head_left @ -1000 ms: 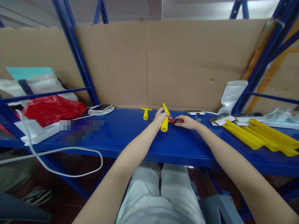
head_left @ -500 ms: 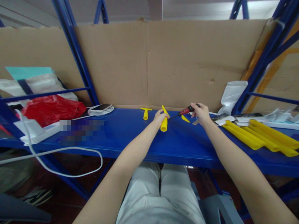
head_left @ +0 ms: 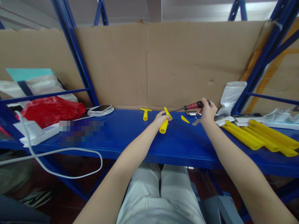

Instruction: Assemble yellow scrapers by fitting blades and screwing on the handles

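My left hand (head_left: 160, 119) is closed around a yellow T-shaped scraper handle (head_left: 163, 127), its hollow round end pointing towards me and its crossbar away. In my right hand (head_left: 208, 111) is a red and black screwdriver (head_left: 192, 106), held by the rear of its grip. The thin shaft points left, with its tip at the crossbar of the scraper handle; whether it touches a screw is too small to tell. Between my hands a small yellow wedge-shaped piece (head_left: 185, 119) and a flat metal blade (head_left: 196, 122) lie on the blue shelf (head_left: 130, 137). A second yellow T-shaped handle (head_left: 145, 115) sits left of my left hand.
Several yellow tubes (head_left: 244, 136) lie at the right, near white packets and cables. Cardboard (head_left: 182, 62) closes the back. At the left are a phone (head_left: 101, 108) on a coiled cable, a red plastic bag (head_left: 54, 109) and a white power strip (head_left: 43, 134). Blue posts stand on both sides.
My right hand and the screwdriver have moved right and slightly up. The scraper handle in my left hand has tilted, its hollow end shifting left and its crossbar right.
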Motion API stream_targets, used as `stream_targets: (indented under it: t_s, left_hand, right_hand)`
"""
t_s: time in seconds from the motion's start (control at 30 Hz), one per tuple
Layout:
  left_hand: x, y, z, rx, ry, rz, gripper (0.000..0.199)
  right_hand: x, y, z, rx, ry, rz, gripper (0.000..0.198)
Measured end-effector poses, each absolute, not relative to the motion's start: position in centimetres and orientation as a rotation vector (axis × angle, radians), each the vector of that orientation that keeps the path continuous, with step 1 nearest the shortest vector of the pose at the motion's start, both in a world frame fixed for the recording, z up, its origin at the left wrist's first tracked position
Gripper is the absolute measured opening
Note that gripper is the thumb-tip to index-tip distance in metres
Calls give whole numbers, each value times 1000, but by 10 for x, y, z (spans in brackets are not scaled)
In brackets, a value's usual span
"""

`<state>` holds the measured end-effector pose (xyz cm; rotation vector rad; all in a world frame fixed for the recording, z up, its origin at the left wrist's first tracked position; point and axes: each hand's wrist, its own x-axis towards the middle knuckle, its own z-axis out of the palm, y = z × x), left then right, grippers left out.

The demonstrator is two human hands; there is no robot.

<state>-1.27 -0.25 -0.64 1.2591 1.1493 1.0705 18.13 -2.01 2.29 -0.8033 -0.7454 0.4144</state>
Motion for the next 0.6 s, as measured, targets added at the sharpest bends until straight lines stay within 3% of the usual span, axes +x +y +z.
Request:
stream_targets:
  t_s: [0.6]
  left_hand:
    - [-11, -2, -6, 1304, 1139, 992, 75]
  right_hand:
    - [184, -16, 19, -788, -788, 384, 27]
